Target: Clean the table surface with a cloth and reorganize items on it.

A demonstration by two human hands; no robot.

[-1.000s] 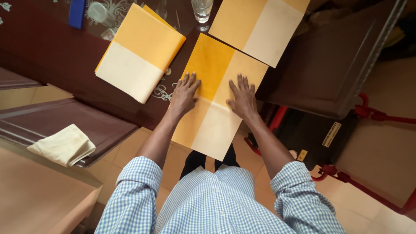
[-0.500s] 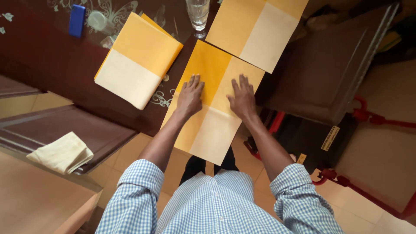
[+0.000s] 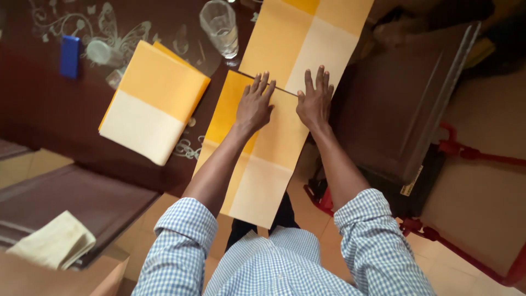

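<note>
Both palms flat, fingers spread: left hand [image 3: 255,104] and right hand [image 3: 315,98] press the far end of the yellow-and-cream cloth [image 3: 257,164], which drapes off the dark table [image 3: 66,120] edge. A glass [image 3: 219,27] stands just beyond.

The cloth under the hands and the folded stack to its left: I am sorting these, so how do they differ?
The cloth under the hands lies as a long strip overhanging the table edge; the folded stack is compact and wholly on the table. Both hands, left and right, press the strip; nothing touches the stack. Both are yellow and cream.
</note>
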